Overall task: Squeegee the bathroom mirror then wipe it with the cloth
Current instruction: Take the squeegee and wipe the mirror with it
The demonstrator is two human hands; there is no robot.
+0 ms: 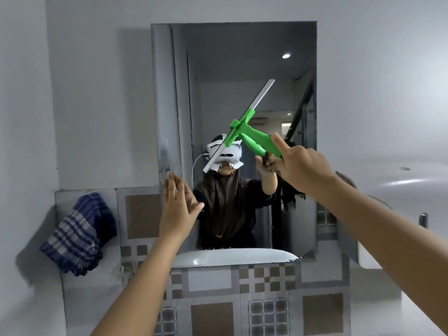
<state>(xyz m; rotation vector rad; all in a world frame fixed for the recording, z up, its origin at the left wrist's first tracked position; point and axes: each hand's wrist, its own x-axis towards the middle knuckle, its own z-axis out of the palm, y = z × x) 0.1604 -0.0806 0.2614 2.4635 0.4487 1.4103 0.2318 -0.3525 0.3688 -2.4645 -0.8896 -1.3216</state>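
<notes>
Our right hand [300, 166] is clamped on the squeegee [244, 127], tilted mid-mirror [242, 69]; it may streak, blade possibly off the glass. Left hand [178, 207] fingers together, empty; cloth [77, 234] hangs left.

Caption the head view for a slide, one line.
Right hand holds green squeegee tilted against mirror; left hand open; checked cloth waits.
</notes>
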